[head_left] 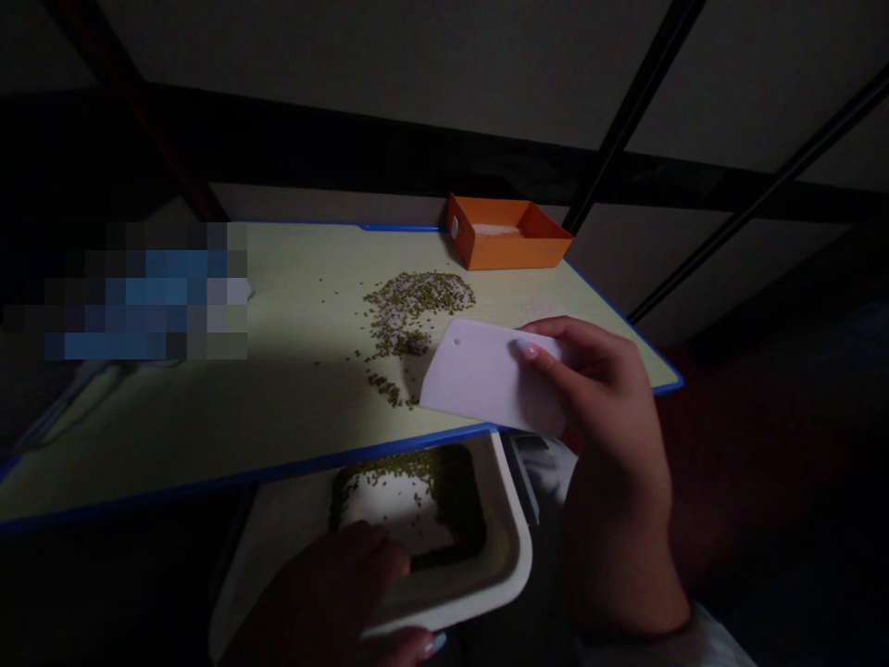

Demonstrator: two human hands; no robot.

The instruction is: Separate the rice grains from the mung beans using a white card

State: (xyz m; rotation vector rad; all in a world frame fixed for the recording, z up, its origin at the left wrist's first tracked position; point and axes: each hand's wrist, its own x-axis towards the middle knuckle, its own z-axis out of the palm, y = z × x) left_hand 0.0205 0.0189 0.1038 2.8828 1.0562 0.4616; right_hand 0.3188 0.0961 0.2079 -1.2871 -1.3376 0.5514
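Observation:
My right hand (604,417) grips a white plastic scraper card (486,380), its edge resting on the pale green table (278,389) beside a scatter of small green beans (413,310). Below the table's front edge, my left hand (333,593) is closed on the rim of a white tray (500,565), with fingers over the near rim. The tray holds green beans around a bare white patch. Most of the loose beans lie to the left of and behind the scraper.
An orange open box (504,233) stands at the table's back right corner. The table has a blue edge strip (278,472). A blurred blue patch covers the left side. Dark metal bars cross the wall behind. The surroundings are dim.

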